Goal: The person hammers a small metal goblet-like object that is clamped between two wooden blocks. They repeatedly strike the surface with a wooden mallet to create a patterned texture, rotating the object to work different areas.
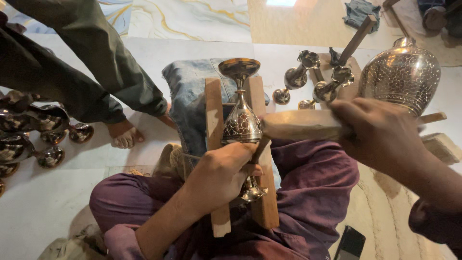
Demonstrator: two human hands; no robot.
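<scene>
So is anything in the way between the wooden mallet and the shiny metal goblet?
Nothing visible blocks it. The right hand holds the pale wooden mallet, its head right beside the engraved silver-coloured metal goblet. The left hand grips lower down, below that spot.

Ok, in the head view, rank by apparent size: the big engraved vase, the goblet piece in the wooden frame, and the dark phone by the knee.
1. Engraved vase, largest.
2. Goblet piece, though it lies nearer the camera.
3. Dark phone, smallest, partly cut off.
</scene>
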